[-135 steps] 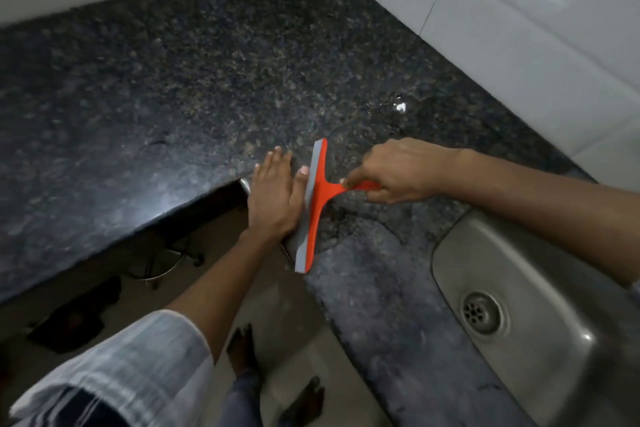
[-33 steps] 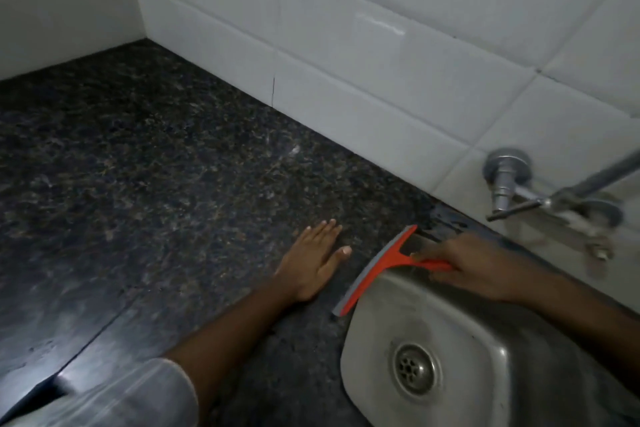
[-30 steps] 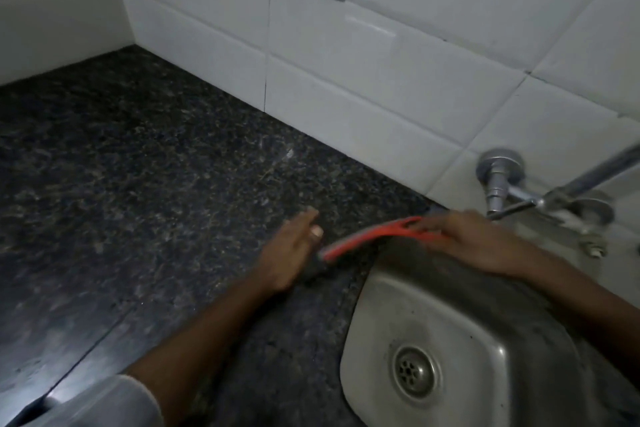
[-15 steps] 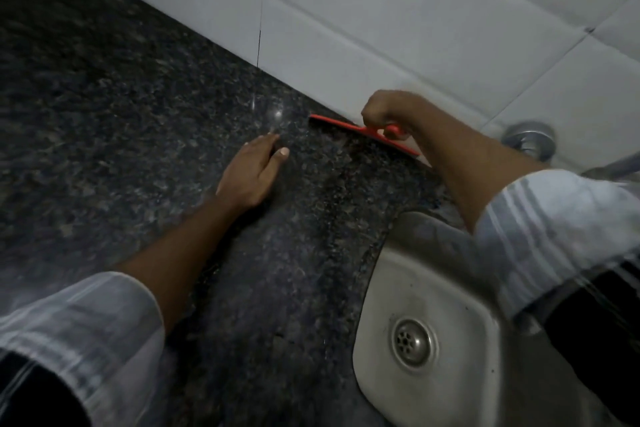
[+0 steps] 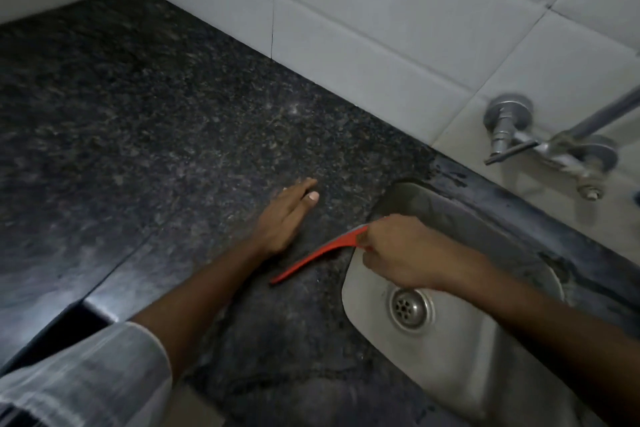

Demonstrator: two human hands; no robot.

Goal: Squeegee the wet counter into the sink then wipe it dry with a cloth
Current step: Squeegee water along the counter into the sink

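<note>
Meeting white tiles (image 5: 381, 45), speckled counter (image 5: 156, 121) surrounds sink (image 5: 467, 350).

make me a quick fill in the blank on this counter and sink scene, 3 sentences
1. The right hand grips a squeegee whose colour is ____.
2. The left hand rests flat on the dark granite ____.
3. The round drain sits in the bottom of the steel ____.

Missing words: red; counter; sink
</note>
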